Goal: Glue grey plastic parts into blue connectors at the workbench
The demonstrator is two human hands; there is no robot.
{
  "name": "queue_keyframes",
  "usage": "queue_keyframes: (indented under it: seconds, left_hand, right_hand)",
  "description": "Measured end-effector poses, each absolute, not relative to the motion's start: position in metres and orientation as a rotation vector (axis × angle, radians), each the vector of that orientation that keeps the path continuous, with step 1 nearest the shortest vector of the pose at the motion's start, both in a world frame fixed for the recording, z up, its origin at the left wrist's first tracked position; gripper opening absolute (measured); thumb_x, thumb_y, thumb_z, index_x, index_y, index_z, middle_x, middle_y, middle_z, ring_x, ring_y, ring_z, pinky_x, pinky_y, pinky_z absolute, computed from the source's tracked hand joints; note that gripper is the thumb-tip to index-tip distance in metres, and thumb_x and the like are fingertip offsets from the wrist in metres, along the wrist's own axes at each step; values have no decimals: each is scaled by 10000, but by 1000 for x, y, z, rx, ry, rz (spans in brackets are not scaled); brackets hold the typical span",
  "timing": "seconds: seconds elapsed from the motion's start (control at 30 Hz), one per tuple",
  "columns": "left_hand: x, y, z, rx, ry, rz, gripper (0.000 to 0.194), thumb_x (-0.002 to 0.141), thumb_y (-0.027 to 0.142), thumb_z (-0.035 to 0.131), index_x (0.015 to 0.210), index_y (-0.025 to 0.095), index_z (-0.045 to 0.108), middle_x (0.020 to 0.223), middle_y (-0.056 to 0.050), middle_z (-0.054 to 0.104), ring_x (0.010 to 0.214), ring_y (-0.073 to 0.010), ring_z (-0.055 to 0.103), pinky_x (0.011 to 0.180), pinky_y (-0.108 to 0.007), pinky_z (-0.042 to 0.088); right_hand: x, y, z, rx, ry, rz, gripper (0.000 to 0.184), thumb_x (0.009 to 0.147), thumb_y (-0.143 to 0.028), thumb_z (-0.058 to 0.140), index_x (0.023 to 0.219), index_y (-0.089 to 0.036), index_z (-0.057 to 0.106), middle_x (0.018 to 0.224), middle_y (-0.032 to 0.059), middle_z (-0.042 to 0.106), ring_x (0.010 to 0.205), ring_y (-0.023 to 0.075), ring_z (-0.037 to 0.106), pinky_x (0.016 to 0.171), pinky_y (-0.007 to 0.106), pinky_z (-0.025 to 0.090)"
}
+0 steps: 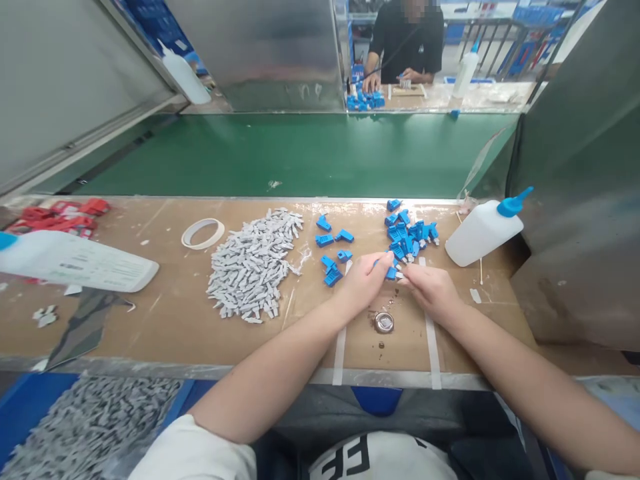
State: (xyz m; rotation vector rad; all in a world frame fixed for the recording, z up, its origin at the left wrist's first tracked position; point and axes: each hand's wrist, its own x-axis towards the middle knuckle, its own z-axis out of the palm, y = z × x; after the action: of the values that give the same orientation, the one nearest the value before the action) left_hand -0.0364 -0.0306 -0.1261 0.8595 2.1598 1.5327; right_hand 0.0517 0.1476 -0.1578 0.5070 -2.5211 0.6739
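Observation:
Over the right half of the bench, my left hand (364, 280) is closed on a small blue plastic part (392, 271). My right hand (429, 288) meets it from the other side, fingers pinched at a small light grey piece (399, 275) by the blue part's end; how far the two fit together is too small to tell. Just beyond my hands lies a pile of blue parts (404, 233), some with pale ends. Several loose blue parts (330, 270) lie left of my left hand. Below my hands sits a small round metal dish (384, 323) with wet spots around it.
A heap of grey plastic pieces (253, 267) and a tape roll (203, 234) lie left. White squeeze bottles stand right (483, 230) and lie left (85, 260), near red parts (60, 217). A green belt (300, 153) runs behind; a co-worker (407, 43) sits across it.

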Motion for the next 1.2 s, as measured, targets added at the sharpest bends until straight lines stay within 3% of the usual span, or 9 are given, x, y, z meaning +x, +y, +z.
queue_keyframes:
  seconds: [0.1,0.23,0.33,0.4,0.47,0.6,0.83,0.97,1.2]
  left_hand:
    - [-51,-35,-124,827,2254,1575,396,1031,439,355,737,200,469,700,10,482,728,-172,477,694,-297,356]
    - [-69,-34,-129,633,2355,1557,295,1005,469,458,1041,218,606,852,2,615,835,-197,579,741,-295,407]
    - [-76,-31,-132,695,2336,1480,483,961,489,572,1365,225,549,1050,-37,674,958,-222,629,822,-309,452]
    - [-74,-31,-131,750,2357,1429,642,950,492,596,1506,213,440,1072,-52,672,947,-226,638,813,-312,459]
    - [-70,-34,-127,796,2419,1401,671,966,499,571,1544,206,398,1005,-41,658,873,-215,631,776,-309,449]
    - [-62,-43,-115,907,2474,1642,484,997,466,530,1421,231,531,891,1,594,704,-152,561,694,-280,410]
    - [-79,-57,-97,626,1984,2552,305,1026,427,460,995,190,649,687,22,437,588,-124,412,549,-244,339]
    - [-91,-61,-99,519,1917,2689,315,1031,407,450,911,192,645,670,21,434,558,-116,390,518,-244,310]
    - [-97,-58,-106,554,1868,2722,387,1054,451,438,856,194,649,644,14,422,566,-124,397,533,-257,304]
  right_hand:
    - [60,159,-144,375,-2353,518,364,1089,-455,421,1165,-197,665,832,70,655,745,209,634,672,304,471]
    - [75,188,-125,-177,-1728,318,499,915,-479,730,1316,-196,633,1130,177,632,1103,343,625,907,468,539]
    - [67,204,-125,-410,-1721,564,824,841,-457,800,1522,-162,441,1437,226,527,1334,360,548,1074,522,489]
    - [55,208,-131,-537,-1797,826,930,776,-480,832,1531,-149,402,1441,227,555,1294,342,598,1067,504,500]
    - [45,209,-137,-694,-1818,1043,932,673,-504,878,1437,-131,497,1344,223,641,1190,343,655,1001,487,530]
    - [49,202,-126,-786,-1862,1094,834,608,-546,881,1275,-141,587,1266,205,693,1121,346,674,947,468,530]
    - [117,169,-64,-517,-2659,715,687,785,-604,761,1299,-223,510,1089,118,738,931,304,726,713,340,538]
    - [143,161,-59,-75,-3064,214,496,883,-405,687,1333,-261,538,1101,87,752,877,287,750,687,321,522]
    - [151,163,-60,362,-3178,-396,510,835,-245,745,1319,-243,583,1191,78,751,924,281,756,691,341,552]
